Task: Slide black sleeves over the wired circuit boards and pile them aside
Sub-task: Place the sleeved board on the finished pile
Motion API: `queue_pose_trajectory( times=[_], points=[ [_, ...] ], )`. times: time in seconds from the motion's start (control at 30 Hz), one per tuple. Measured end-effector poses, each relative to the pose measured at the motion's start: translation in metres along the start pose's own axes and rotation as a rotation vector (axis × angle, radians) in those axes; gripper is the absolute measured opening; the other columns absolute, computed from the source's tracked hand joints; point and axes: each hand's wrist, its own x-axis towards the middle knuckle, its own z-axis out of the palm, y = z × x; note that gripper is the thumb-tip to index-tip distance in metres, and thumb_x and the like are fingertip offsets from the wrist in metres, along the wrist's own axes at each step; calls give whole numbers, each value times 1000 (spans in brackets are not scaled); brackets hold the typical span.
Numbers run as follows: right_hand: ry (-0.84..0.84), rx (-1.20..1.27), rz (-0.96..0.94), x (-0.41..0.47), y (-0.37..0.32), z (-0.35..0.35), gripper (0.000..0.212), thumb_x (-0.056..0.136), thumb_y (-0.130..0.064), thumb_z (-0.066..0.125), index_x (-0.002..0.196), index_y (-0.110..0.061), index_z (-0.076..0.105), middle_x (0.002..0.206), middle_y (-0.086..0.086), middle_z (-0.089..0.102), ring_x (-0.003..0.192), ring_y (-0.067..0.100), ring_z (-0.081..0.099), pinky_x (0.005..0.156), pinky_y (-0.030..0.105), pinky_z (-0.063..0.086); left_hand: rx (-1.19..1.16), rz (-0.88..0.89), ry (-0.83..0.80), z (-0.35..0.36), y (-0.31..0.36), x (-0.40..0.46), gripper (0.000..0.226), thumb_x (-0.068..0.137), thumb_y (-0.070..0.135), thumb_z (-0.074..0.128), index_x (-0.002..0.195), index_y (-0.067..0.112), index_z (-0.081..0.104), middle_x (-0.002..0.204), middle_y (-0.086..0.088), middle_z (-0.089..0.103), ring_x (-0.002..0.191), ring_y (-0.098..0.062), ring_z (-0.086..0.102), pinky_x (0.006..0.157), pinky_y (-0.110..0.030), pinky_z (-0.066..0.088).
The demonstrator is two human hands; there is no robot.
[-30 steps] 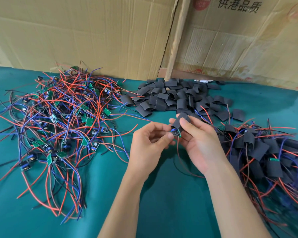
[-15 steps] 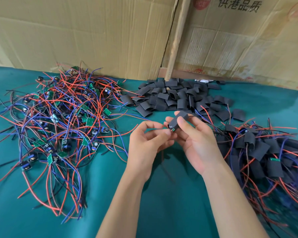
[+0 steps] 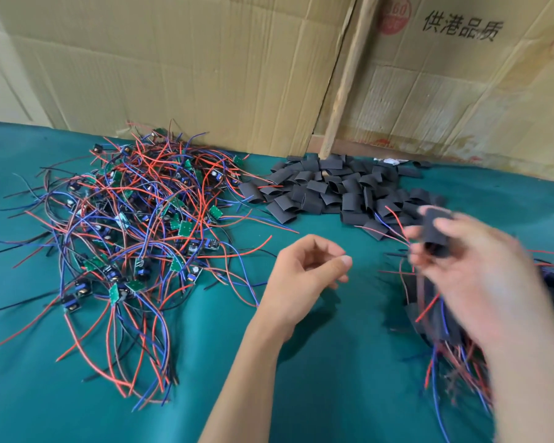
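Observation:
My right hand [image 3: 470,266], blurred by motion, grips a sleeved circuit board [image 3: 434,233] at mid right, its red and blue wires trailing below. My left hand [image 3: 307,270] hovers over the green cloth at centre with loosely curled fingers and holds nothing. A tangle of bare wired circuit boards [image 3: 135,238] with red, blue and black leads covers the left side. Loose black sleeves [image 3: 336,190] lie heaped at the back centre. The pile of sleeved boards [image 3: 454,353] sits at the right, largely hidden behind my right hand and forearm.
Cardboard sheets [image 3: 205,65] stand along the back of the green-covered table [image 3: 333,378], with a wooden strip [image 3: 346,78] between them. Stray wires reach from the left tangle toward the centre.
My hands have separated. The right hand has swung right toward the sleeved pile with the sleeved board, and the left hand has let go and stayed near the centre.

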Motion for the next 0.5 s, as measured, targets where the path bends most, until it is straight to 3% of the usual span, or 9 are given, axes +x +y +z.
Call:
queue_pose_trajectory(
  times=[0.13,0.2,0.27,0.3,0.37,0.43,0.5],
  points=[
    [143,-679,-2,2,-52,-52,9,100,-18,63,93,-22,65,78,13,76,51,19,71,45,27,55,8,-38,64,3,-1,1,13,93,-4,63,88,8,62,78,-8,62,65,-15,63,68,-26,54],
    [118,-1032,-48,3,-71,-77,13,90,-31,75,89,-21,68,83,16,76,62,24,74,49,22,52,25,-36,80,3,-1,1,13,93,-4,62,88,8,62,80,-11,62,66,-18,63,70,-29,54],
    [147,-1346,-180,4,-86,-75,28,81,-38,82,84,-14,69,94,25,74,62,12,68,62,10,49,46,-29,103,3,-1,1,14,93,-4,62,87,8,63,78,-10,64,67,-20,63,74,-35,55],
    [148,-1323,-225,3,-89,-63,34,77,-50,81,81,-18,70,93,21,75,65,4,66,63,7,48,61,-24,115,3,-3,2,14,93,-3,62,86,9,63,77,-9,64,68,-21,63,76,-39,57],
    [40,-1162,-229,1,-80,-14,43,59,-74,72,75,-33,74,80,-6,77,67,-2,68,65,13,54,102,-30,141,3,-3,2,14,92,-3,62,84,9,64,73,-7,65,68,-22,64,82,-47,59],
    [-181,-1121,-293,2,-49,53,28,67,-59,69,86,-40,77,81,-17,76,76,1,71,77,33,59,139,-30,162,5,-4,3,12,91,-3,62,84,7,65,72,-6,65,67,-23,64,83,-53,60],
    [-511,-1228,-326,11,-9,113,11,80,-32,71,89,-32,78,84,-15,76,83,3,71,80,31,54,186,-13,171,5,-3,2,8,88,1,61,82,3,66,70,-4,66,66,-20,65,77,-49,60]
  ],
)
